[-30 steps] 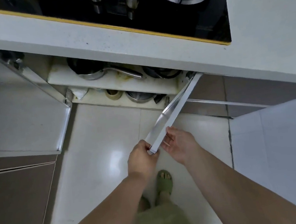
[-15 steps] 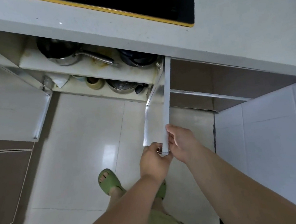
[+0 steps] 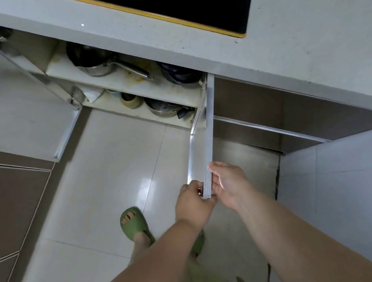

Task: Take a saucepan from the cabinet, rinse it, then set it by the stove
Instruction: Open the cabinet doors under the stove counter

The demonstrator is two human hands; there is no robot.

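Note:
A steel saucepan (image 3: 94, 63) with a long handle lies on the upper shelf of the open cabinet under the stove (image 3: 184, 1). Both cabinet doors stand open. My left hand (image 3: 192, 201) and my right hand (image 3: 227, 182) both grip the free bottom corner of the right cabinet door (image 3: 207, 138), one on each side of its edge. The saucepan is well away from both hands, up and to the left.
A dark pan stack (image 3: 179, 75) sits right of the saucepan. Below are a lidded steel pot (image 3: 163, 108) and a tape roll (image 3: 130, 99). The left door (image 3: 17, 117) swings wide. White counter (image 3: 308, 43), tiled floor, my green slippers (image 3: 134, 224).
The right door has swung further open, from slanting to nearly square to the cabinet. Both hands stayed on its corner. My left foot has stepped forward and left.

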